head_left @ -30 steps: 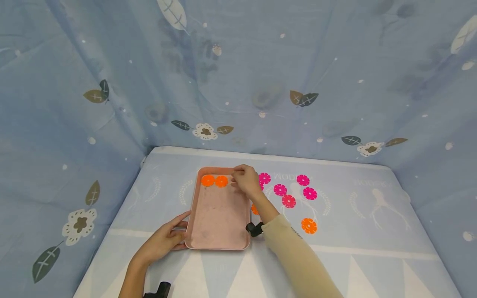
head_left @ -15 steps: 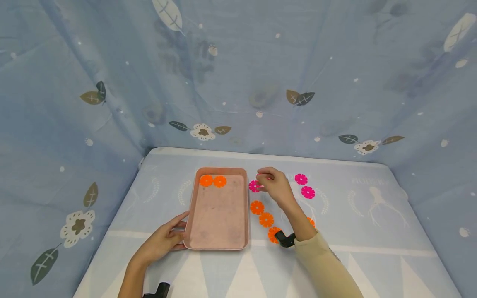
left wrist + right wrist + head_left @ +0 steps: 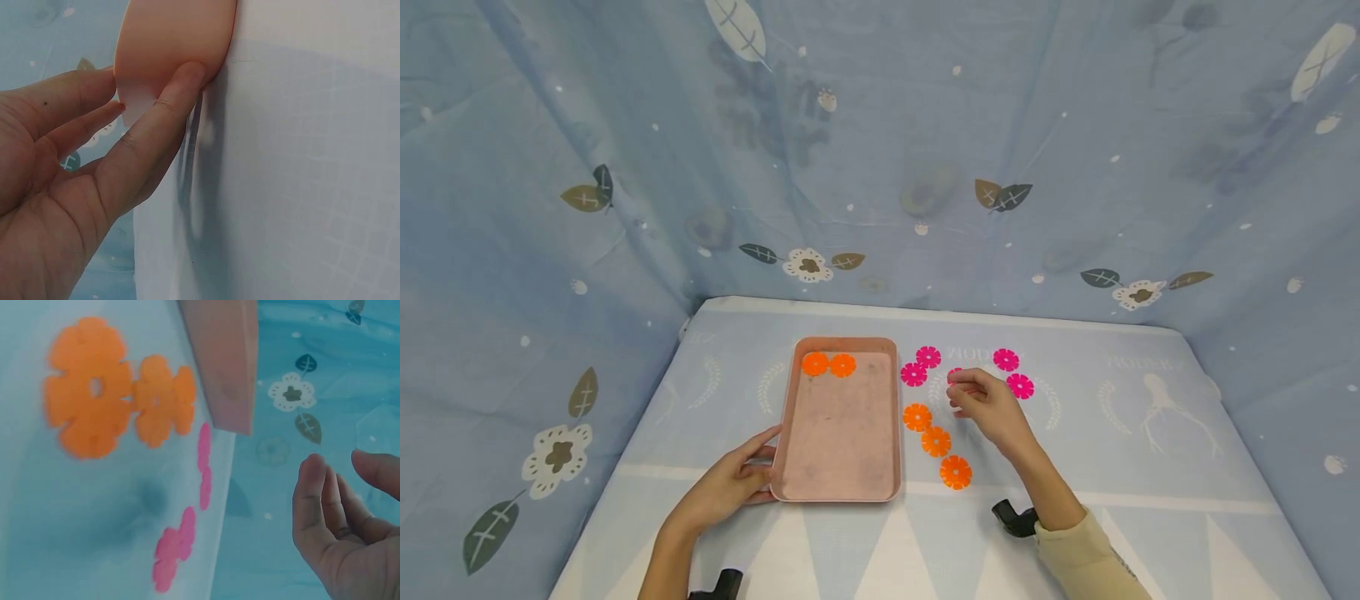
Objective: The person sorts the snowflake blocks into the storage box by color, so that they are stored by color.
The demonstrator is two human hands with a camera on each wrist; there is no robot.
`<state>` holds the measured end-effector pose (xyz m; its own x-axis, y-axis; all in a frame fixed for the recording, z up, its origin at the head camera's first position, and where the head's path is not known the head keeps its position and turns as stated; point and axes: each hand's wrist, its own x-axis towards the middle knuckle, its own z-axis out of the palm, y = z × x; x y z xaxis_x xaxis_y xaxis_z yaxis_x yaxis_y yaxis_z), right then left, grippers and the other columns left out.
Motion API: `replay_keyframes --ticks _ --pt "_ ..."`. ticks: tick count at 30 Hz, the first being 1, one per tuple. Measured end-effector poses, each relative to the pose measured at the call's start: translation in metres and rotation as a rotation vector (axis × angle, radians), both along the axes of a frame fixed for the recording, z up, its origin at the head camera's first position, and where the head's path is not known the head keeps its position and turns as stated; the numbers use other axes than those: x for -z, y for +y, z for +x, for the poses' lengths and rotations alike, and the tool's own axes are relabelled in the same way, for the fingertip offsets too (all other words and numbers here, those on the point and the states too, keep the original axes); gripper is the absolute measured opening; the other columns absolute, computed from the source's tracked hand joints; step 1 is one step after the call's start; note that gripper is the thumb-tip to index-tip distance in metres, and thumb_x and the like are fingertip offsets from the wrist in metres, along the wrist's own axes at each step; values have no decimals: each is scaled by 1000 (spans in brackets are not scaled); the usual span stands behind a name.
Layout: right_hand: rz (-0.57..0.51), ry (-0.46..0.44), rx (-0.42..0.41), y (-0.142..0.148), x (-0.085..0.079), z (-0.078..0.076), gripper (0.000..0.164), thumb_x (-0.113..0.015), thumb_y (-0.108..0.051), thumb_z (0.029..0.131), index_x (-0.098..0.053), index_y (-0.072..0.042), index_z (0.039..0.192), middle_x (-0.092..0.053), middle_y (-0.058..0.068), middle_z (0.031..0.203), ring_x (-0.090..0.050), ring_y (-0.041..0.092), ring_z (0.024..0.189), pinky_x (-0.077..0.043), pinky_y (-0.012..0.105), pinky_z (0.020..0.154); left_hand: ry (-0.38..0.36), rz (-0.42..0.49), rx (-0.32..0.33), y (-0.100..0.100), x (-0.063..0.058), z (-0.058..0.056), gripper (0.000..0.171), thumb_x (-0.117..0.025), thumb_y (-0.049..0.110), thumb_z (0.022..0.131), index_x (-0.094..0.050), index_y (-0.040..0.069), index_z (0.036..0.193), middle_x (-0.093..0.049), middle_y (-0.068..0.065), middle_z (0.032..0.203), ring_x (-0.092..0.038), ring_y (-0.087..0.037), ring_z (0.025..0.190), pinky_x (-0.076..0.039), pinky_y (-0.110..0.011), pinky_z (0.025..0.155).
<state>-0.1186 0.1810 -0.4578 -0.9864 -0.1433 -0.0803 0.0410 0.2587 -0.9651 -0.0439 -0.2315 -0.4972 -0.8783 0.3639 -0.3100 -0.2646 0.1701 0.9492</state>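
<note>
Salmon-pink tray [image 3: 837,433] is sitting flat in front of you, and imo you're partway through laying discs into it, somewhere around the next pick-up.

Room first: blue leaf-and-flower curtains [image 3: 880,167] are hanging across the back and both sides, wrinkling a bit. You're working on a pale blue-and-white tablecloth [image 3: 1187,467], with white triangles running along your near side and faint lettering showing toward the far edge.

Your tray is lying left of the middle, long sides pointing away from you. Your left hand [image 3: 726,483] is bracing its left wall, those fingers stretching out fairly straight and not visibly wrapping over the rim. Your right hand [image 3: 988,408] is hovering over the loose pieces, fingers bending loosely, thumb standing apart; going by the right wrist view, nothing is showing between them.

Small stuff: two orange notched discs [image 3: 816,364] are lying side by side at the tray's far left. Three loose orange discs [image 3: 936,442] are trailing diagonally toward you beyond its right wall. Two magenta notched discs [image 3: 913,374] are resting near its far right corner, two others [image 3: 1020,387] are lying farther right, and another magenta disc [image 3: 954,375] is half hiding behind your fingertips. If you're extending that row, I'm guessing the next move is calling for pinching one flat disc by its edge.
</note>
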Motion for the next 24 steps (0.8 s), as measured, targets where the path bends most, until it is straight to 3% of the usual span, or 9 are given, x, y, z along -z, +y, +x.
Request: replay_keyframes --ticks 11,17,24 --pt "63 -52 -62 29 31 28 27 -66 -8 97 -62 4 121 -65 14 98 -64 37 89 -58 30 74 0 -5 0 1 -1 1 65 -50 -2 101 -23 6 159 -35 -32 143 -56 -41 121 -57 -40 87" --pt "135 -75 -121 34 46 37 30 -74 -15 92 -64 0 116 -64 9 95 -64 29 82 -57 29 72 0 -7 -4 1 -1 1 65 -50 -2 101 -23 7 159 -35 -32 143 -56 -41 121 -57 -40 87" --pt "200 -82 -210 37 53 43 28 -75 -13 90 -64 -2 113 -62 7 93 -59 21 74 -51 23 63 4 6 3 1 0 1 65 -51 -2 101 -23 6 159 -35 -33 142 -56 -41 120 -57 -41 87"
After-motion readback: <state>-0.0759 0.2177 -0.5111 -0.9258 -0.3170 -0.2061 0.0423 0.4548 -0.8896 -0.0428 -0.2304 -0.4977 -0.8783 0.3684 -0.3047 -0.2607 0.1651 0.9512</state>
